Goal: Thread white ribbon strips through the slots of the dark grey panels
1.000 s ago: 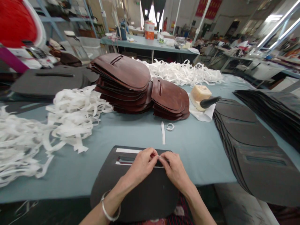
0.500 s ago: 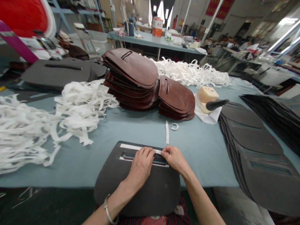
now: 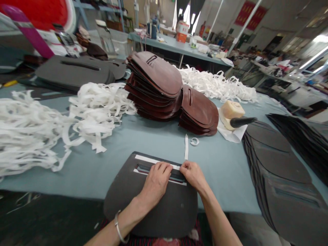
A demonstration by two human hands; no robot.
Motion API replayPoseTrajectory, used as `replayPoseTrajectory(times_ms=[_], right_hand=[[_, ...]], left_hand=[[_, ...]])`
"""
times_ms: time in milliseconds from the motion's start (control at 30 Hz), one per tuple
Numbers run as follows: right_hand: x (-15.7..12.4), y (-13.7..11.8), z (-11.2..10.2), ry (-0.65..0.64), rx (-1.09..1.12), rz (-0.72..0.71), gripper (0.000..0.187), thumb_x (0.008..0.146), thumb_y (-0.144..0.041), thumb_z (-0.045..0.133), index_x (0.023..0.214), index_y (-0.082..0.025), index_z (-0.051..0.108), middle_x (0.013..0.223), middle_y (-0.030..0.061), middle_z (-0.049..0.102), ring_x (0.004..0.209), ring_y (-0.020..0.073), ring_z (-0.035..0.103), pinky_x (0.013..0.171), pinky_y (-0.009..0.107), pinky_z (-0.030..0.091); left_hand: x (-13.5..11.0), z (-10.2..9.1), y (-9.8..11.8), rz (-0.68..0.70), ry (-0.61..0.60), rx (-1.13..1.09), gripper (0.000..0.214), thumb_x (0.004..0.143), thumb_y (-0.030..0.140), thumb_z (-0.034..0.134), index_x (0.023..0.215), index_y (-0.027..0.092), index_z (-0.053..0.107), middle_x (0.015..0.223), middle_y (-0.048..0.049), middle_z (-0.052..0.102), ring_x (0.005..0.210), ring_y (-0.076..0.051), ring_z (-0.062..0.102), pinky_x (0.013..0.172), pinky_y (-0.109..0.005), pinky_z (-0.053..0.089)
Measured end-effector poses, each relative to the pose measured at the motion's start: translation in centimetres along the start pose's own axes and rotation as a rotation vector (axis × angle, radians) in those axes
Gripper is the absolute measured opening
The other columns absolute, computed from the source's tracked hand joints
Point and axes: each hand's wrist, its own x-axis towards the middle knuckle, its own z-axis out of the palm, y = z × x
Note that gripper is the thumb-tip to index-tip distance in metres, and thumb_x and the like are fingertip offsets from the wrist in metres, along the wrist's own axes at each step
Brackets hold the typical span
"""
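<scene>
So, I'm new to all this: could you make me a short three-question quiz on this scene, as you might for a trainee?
1. True or false: the left hand lies across the slot in the black panel.

2. What colour is the slotted stack just left of the cream block?
A) green
B) brown
C) white

3. Fill the gap: the bracelet is worn on the person's ____ wrist.

Key: 1. true; 2. B; 3. left
</scene>
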Motion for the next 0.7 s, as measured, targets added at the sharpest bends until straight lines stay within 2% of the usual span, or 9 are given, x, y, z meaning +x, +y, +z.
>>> replayPoseTrajectory(times_ms=[433,700], right_hand=[[-0.46,0.55,-0.07,-0.029,0.143,-0.023,0.019,0.075,-0.031,0.050,0.066,-0.020,0.063,0.054,-0.0034,0.057,0.053,0.0121,0.049,0.050,0.021,0.031],[0.17,0.13,0.38,-0.019,0.062,0.033,0.015,0.073,-0.025,0.052,0.061,-0.022,0.061,0.053,-0.0023,0.056,0.052,0.0121,0.047,0.051,0.023,0.027]], left_hand=[[0.11,-0.13,0.11,-0.011,-0.006,0.026,0.030,0.090,0.012,0.041,0.117,0.021,0.053,0.111,-0.0080,0.055,0.104,-0.024,0.047,0.089,-0.041,0.042],[-0.16,0.25,0.04,-0.007,-0.021,0.055,0.037,0.089,0.011,0.043,0.122,0.023,0.051,0.115,-0.0084,0.054,0.105,-0.025,0.046,0.088,-0.041,0.041]])
